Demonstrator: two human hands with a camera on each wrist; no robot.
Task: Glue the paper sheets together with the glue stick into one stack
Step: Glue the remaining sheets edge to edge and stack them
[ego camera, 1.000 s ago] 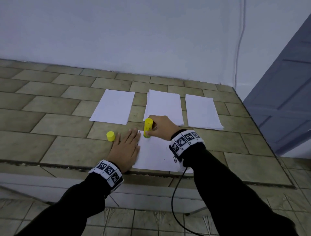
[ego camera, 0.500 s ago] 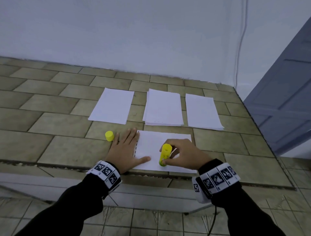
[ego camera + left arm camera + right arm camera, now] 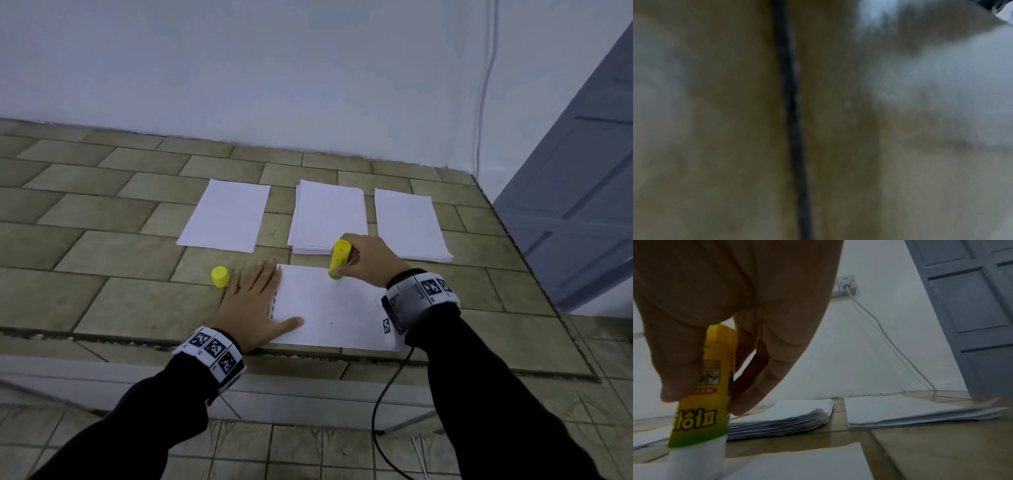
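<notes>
My left hand (image 3: 251, 310) lies flat, fingers straight, on the left edge of the near sheet (image 3: 329, 308), thumb across its near corner. I judge that's to pin it so it won't slide under the glue stroke. My right hand (image 3: 368, 262) pinches the glue stick (image 3: 339, 258), thumb and fingers curled round the barrel low down, for pressure I'd say. The stick stands nearly upright, white tip down and touching the sheet near its far edge, below my fingertips. The cap (image 3: 220, 276) stands off the paper, just beside my left fingers. Three piles (image 3: 327, 214) wait farther back, well apart from my grip. The left wrist view is too blurred to use.
</notes>
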